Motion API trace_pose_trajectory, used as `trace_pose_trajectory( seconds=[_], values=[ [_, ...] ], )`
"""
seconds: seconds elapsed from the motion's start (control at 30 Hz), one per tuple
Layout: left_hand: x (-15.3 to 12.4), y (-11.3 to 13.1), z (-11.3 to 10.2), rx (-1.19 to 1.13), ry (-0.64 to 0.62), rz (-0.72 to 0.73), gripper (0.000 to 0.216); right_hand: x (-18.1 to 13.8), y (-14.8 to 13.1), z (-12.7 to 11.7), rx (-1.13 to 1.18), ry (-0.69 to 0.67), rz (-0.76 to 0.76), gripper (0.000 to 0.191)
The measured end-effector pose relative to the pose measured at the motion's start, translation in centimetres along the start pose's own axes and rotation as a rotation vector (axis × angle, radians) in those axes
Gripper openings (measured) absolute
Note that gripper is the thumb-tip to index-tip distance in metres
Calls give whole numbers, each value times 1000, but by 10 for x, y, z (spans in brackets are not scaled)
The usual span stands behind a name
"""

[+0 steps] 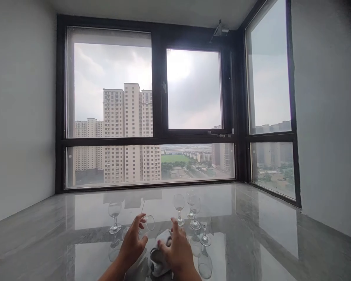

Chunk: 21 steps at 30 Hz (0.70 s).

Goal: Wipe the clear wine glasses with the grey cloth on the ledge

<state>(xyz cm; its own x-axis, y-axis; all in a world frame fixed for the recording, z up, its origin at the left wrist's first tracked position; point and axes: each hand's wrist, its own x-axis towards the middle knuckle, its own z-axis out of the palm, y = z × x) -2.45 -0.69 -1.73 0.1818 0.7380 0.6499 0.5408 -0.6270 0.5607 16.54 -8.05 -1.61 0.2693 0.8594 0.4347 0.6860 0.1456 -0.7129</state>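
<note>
Here, lower centre of frame, left hand [132, 240] with grip around clear round-rimmed glass [150, 223], right hand [178, 248] with grip holding crumpled greyish-white cloth [160, 262].

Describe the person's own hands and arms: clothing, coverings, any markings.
The left hand and right hand wear no gloves, and no sleeve shows on the visible forearms. No watch or bracelet can be seen. The right thumbnail may carry pinkish-red polish, though it is too small to be sure.
</note>
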Motion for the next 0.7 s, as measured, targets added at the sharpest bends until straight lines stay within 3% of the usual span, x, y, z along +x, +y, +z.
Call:
trace_pose_trajectory(
  seconds=[0.1,0.23,0.43,0.57,0.7],
  values=[
    [-5,6,1,20,-14,17,65,-23,1,-1,-141,-83,-43,76],
    [-12,16,5,38,-86,63,62,-38,9,-2,-216,-33,-101,76],
    [3,28,27,-21,-183,133,62,-34,27,3,38,99,-89,82],
    [15,30,45,-122,-150,119,66,-29,30,0,277,253,-104,70],
    [12,25,48,-133,-183,103,72,-27,18,-5,365,352,-107,60]
  ],
)
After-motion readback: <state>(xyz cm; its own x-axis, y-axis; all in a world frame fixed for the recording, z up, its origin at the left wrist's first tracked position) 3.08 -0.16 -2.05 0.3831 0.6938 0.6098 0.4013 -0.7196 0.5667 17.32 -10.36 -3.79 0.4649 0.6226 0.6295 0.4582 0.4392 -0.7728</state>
